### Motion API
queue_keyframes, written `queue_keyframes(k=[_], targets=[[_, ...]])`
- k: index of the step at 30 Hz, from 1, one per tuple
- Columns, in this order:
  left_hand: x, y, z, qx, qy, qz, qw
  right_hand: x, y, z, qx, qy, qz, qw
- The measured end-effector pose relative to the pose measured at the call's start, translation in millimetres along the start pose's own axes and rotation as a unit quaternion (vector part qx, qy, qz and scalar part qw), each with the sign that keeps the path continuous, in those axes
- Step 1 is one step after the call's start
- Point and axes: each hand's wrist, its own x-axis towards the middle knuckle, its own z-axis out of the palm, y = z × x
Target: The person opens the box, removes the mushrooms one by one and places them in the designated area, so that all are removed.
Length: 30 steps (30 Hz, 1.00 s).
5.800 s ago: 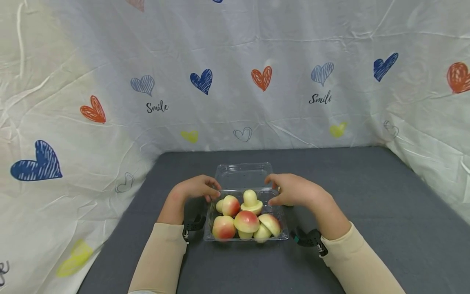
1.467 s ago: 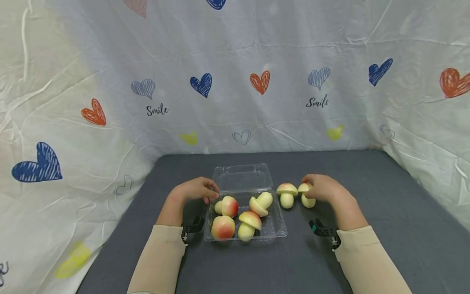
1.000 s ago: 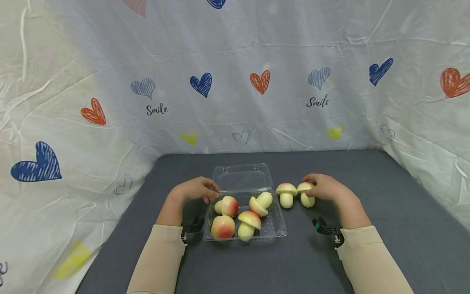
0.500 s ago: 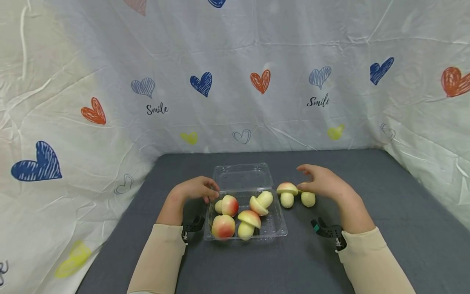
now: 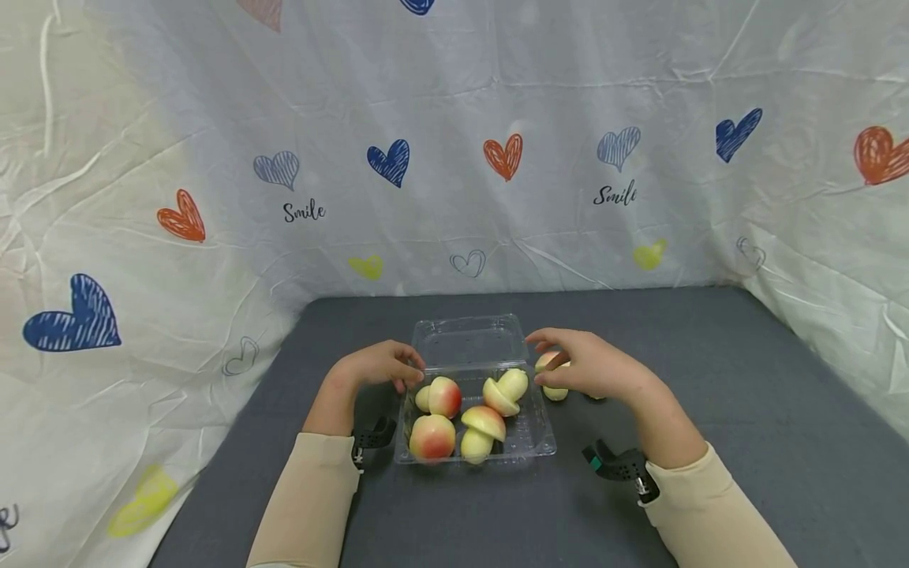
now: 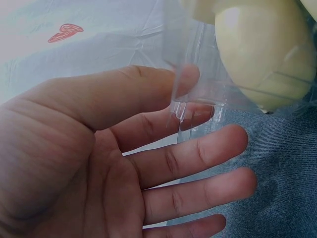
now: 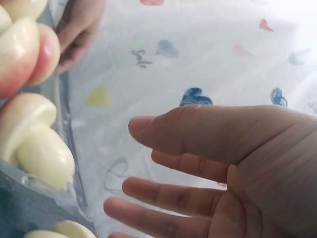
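the right hand (image 5: 585,363) has let go on the right and come left, fingers apart, holding nothing, so that putting-down looks done. just right of the clear plastic box (image 5: 529,432) is a smooth cream mushroom with a pinkish cap (image 5: 557,394): cap far, stem near, long way near to far. the left hand (image 5: 376,367), fingers loose, touches the box's far left rim.

We find even, diffuse light in the head view, the backdrop (image 5: 440,71) warmer toward its left side, with faint, soft-edged shadows on the dark table (image 5: 469,513). We note small glints along the clear plastic box (image 5: 525,452). We record pale haze at the left wrist view's upper left; in the right wrist view, overexposure at upper right and softly blurred printed hearts (image 7: 196,96)
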Motion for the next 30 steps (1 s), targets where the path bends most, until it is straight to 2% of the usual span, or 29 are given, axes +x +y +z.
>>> queue_keyframes(k=[9, 14, 22, 27, 30], targets=[[-1.3, -1.0, 0.5, -0.003, -0.002, 0.001, 1.0, 10.0, -4.2, 25.7, 0.079, -0.06, -0.024, 0.9948], [-0.6, -0.7, 0.9, -0.005, -0.002, 0.0, 1.0, 13.6, -9.2, 36.7, 0.062, -0.074, -0.031, 0.9948], [-4.5, 4.8, 0.4, -0.004, -0.001, -0.002, 1.0, 16.1, -18.6, 53.8, 0.047, -0.095, -0.019, 0.9942], [-4.8, 5.3, 0.7, -0.004, -0.002, -0.002, 1.0, 19.2, -22.4, 66.3, 0.052, -0.095, -0.043, 0.9932], [-4.4, 5.4, 0.5, -0.004, -0.001, -0.003, 1.0, 20.8, -24.2, 73.7, 0.03, -0.087, -0.064, 0.9937]])
